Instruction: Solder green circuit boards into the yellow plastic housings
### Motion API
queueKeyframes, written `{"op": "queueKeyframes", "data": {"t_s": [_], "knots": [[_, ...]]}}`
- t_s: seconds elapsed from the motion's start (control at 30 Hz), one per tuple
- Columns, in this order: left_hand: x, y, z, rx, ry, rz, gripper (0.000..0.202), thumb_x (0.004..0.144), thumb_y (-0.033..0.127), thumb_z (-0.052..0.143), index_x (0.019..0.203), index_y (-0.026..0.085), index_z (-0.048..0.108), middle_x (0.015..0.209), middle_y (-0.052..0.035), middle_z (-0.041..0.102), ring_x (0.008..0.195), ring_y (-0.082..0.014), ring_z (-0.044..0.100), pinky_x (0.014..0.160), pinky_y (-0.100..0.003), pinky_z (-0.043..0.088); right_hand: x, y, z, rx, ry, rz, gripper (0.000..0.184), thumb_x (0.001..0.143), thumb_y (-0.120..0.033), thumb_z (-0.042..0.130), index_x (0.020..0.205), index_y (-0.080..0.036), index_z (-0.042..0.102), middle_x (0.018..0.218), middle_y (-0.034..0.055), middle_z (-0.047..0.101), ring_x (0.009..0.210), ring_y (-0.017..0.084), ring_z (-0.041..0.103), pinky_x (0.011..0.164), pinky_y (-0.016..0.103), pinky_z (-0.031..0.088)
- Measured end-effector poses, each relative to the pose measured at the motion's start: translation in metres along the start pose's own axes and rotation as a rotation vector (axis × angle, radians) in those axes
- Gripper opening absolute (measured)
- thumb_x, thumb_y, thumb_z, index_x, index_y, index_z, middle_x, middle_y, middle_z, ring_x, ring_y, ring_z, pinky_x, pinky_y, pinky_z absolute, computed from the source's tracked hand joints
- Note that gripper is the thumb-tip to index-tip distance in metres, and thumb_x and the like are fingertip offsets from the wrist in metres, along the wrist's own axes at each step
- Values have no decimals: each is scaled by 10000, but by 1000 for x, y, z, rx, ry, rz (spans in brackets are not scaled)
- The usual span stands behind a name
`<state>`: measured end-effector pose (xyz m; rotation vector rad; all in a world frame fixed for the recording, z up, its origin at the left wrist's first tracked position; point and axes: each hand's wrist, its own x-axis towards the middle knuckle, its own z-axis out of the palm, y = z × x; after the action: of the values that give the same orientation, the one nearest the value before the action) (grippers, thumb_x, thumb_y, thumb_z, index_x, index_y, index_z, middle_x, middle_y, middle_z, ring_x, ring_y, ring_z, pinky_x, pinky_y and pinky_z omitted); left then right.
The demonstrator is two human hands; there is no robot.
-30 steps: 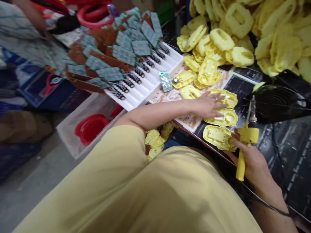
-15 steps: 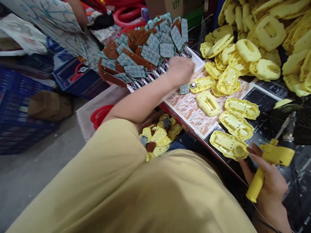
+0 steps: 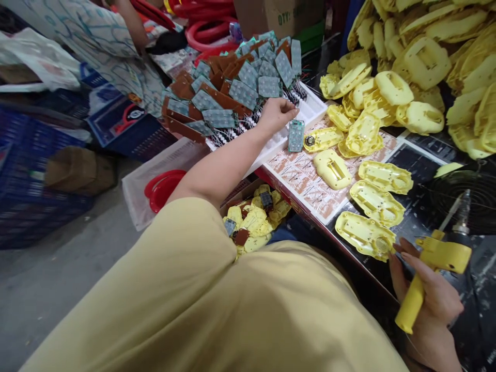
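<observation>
The left hand (image 3: pixel 277 114) is pinched shut on a small circuit board (image 3: pixel 296 136), which dangles over the white tray (image 3: pixel 314 109) edge. The right hand (image 3: pixel 436 310) is wrapped around a soldering iron (image 3: pixel 442 254), tip raised clear of the yellow shells (image 3: pixel 377 202), which lie open-side up within reach.

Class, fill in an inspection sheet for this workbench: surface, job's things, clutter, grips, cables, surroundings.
Surface: bench, dark, partly covered by a printed sheet.
Job's things: four laid-out shells near the bench edge; soldering iron; green board beside the white tray.
Clutter: shell heap at the back; circuit boards piled on the tray.
Grips: left hand curled by the green board, hold unclear; right hand shut on the soldering iron.
Cables: thin wires under the circuit boards.
Surroundings: another person's sleeve, red hoops, blue crate.
</observation>
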<state>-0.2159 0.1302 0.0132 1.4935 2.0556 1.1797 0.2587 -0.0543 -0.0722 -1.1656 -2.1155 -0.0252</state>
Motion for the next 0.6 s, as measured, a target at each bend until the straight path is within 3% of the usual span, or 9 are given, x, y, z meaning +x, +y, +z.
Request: {"op": "queueKeyframes", "data": {"t_s": [0.17,0.27,0.37,0.47,0.53,0.6], "knots": [[-18,33,-2,-308,-127,-33,145,1038,225,620,898,184,625,1028,-54,815,1106,-178,777,1014,-336,584,20,-13,-7,-128,122,-228,899,923,-190,844,1683,-406,415,961,-5,836,478,187,636,452,321,509],[-31,54,-6,-369,-219,-12,186,1091,293,599,953,179,647,1003,-48,810,1058,-193,799,946,-343,613,35,-23,-12,-29,69,-308,929,921,-195,858,1699,-382,386,999,9,836,610,216,726,617,347,618],[-50,78,-2,-333,-326,72,233,1065,366,679,912,192,693,854,-25,774,947,-220,801,854,-371,628,41,-31,-11,40,23,-327,749,936,-199,849,1601,-331,530,1041,24,825,707,199,749,706,331,612],[-82,98,13,-266,-603,179,193,978,317,788,844,187,739,770,-6,752,783,-171,756,784,-349,619,39,-33,-6,2,11,-303,475,943,-230,843,1386,-275,678,939,19,788,719,190,724,704,313,574],[-108,107,28,-183,-806,314,129,927,274,809,849,176,776,781,-12,775,768,-160,750,775,-322,607,36,-33,-5,-23,14,-237,439,932,-237,850,1339,-279,690,972,29,788,765,205,743,742,317,590],[-133,111,44,-59,-909,491,81,899,259,797,876,182,808,801,-21,800,828,-179,775,798,-306,595,32,-32,-7,-54,34,-161,470,917,-243,866,1347,-286,683,1028,38,799,774,207,756,759,314,605]]}}
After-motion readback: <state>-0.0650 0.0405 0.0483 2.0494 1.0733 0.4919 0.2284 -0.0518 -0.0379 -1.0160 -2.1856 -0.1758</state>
